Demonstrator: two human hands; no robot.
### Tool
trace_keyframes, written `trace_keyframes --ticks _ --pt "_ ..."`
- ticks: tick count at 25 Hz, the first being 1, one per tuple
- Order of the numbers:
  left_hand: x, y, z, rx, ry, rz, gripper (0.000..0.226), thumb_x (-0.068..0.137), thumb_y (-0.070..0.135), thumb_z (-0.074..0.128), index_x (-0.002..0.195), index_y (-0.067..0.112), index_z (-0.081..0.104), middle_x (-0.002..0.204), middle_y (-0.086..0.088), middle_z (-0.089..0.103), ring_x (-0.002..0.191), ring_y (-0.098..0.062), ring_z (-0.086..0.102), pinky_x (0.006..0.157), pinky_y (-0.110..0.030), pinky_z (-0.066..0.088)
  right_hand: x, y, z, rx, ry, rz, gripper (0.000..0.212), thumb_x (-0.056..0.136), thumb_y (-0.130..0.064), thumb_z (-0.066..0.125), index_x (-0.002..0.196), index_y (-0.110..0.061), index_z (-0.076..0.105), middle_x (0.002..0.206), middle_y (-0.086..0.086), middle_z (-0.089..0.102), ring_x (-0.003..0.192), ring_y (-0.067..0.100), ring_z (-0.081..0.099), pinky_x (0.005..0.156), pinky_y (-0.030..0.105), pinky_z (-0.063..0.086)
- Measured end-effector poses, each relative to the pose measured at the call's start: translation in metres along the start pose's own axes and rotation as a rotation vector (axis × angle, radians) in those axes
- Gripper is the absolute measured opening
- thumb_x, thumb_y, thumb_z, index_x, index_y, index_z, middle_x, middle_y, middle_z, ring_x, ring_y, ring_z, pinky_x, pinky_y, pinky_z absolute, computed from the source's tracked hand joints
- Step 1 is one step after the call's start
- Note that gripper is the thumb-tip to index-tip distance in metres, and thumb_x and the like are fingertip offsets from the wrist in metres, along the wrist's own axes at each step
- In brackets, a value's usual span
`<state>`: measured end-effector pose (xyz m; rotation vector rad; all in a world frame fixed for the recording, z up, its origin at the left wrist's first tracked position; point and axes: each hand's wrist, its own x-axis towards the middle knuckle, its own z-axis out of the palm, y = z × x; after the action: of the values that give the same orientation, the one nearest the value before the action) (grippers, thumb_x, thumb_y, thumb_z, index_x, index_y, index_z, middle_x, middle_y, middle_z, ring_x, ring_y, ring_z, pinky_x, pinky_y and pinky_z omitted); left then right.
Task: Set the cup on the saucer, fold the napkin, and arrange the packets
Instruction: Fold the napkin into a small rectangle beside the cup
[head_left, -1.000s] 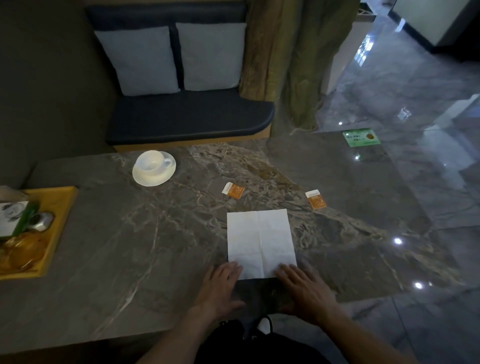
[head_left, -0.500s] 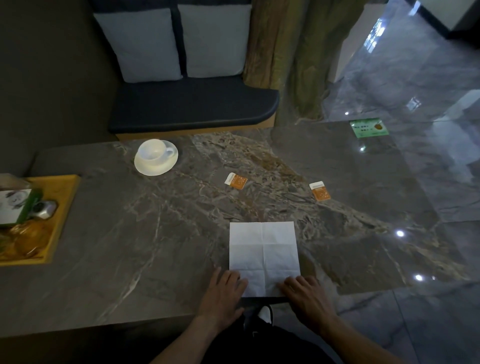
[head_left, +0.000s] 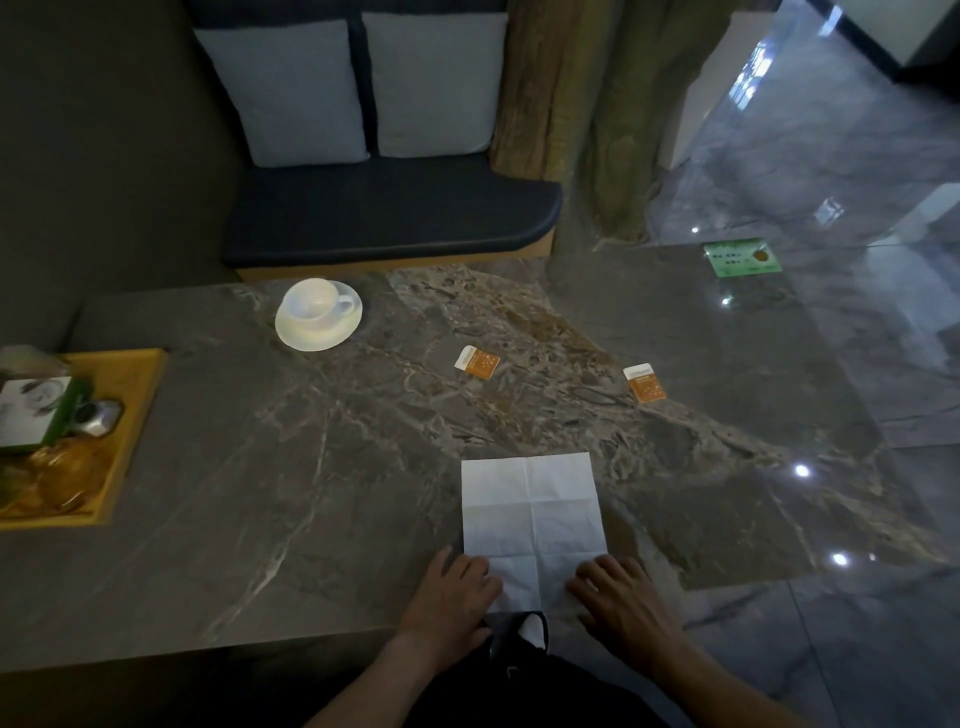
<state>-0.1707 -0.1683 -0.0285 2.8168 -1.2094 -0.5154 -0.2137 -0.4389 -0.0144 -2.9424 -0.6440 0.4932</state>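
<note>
- Your left hand (head_left: 451, 597) lies palm down at the near edge of the table (head_left: 260, 493), fingers loosely spread and flat, their tips on the near left corner of the napkin (head_left: 532, 514). It grips nothing — it only presses the paper.
- Your right hand (head_left: 626, 603) mirrors it on the near right corner: palm down, fingers a little apart and laid flat on the paper, with no pinch that can be seen. Both forearms run up from the bottom of the view and angle in toward the napkin.
- The napkin is white and lies open and flat, with crease lines crossing at its middle. Its near edge reaches the table's edge between your hands.
- The cup (head_left: 316, 304) is white and stands upright on the white saucer (head_left: 318, 332) at the far left of the table, handle pointing right.
- Two orange-and-white packets lie flat and well apart: the left packet (head_left: 477, 362) beyond the napkin, the right packet (head_left: 644, 383) further right. Their print is too small to read.
- A green card (head_left: 742, 257) lies at the far right of the table; it bears writing and a small picture, but nothing legible.
- A yellow tray (head_left: 130, 410) at the left edge holds a green-and-white box, a small silvery object and something amber — no label there can be made out.
</note>
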Motion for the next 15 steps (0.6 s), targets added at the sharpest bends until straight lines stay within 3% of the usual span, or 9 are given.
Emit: trace_keyframes --ticks 3,6,9,12,15 --pt "0.003 0.004 -0.001 0.013 -0.001 -0.024 0.058 0.045 0.041 0.076 0.097 0.026 0.054 0.096 0.001 0.059 0.086 -0.020 0.057 0.085 -0.040 0.053 0.003 -0.002 -0.003 -0.009 -0.019 0.062 0.030 0.068 -0.035 0.053 0.095 -0.029 0.061 0.096 -0.004 0.060 0.080 0.019 0.058 0.061 0.033 0.049" --pt "-0.001 0.005 0.000 0.000 0.046 -0.013 0.040 0.053 0.035 0.069 0.089 0.025 0.056 0.094 0.000 0.060 0.083 -0.021 0.057 0.086 -0.039 0.053 0.004 -0.008 -0.005 -0.003 -0.047 0.059 0.023 0.064 -0.028 0.069 0.084 -0.029 0.060 0.086 -0.005 0.058 0.071 0.018 0.056 0.057 0.033 0.046" --pt "-0.005 0.001 0.001 -0.004 0.076 -0.001 0.027 0.059 0.038 0.064 0.083 0.026 0.061 0.091 0.002 0.062 0.081 -0.019 0.060 0.085 -0.038 0.053 0.005 -0.004 -0.006 0.023 -0.060 0.050 0.022 0.061 -0.034 0.071 0.079 -0.033 0.059 0.082 -0.011 0.059 0.068 0.012 0.056 0.058 0.029 0.047" --pt "-0.002 -0.004 0.000 -0.018 0.108 -0.030 0.025 0.061 0.036 0.059 0.084 0.027 0.059 0.087 0.003 0.061 0.077 -0.018 0.060 0.085 -0.036 0.053 0.011 -0.001 -0.015 0.107 -0.092 0.106 0.015 0.070 -0.037 0.063 0.083 -0.033 0.056 0.081 -0.011 0.061 0.070 0.012 0.061 0.062 0.030 0.048" --pt "0.004 -0.007 -0.010 -0.102 0.146 -0.092 0.012 0.067 0.033 0.053 0.079 0.030 0.052 0.078 0.008 0.059 0.070 -0.013 0.058 0.078 -0.030 0.055 0.017 -0.001 -0.031 0.178 -0.086 0.123 0.019 0.089 -0.037 0.044 0.098 -0.028 0.058 0.098 -0.004 0.064 0.091 0.019 0.061 0.081 0.036 0.044"
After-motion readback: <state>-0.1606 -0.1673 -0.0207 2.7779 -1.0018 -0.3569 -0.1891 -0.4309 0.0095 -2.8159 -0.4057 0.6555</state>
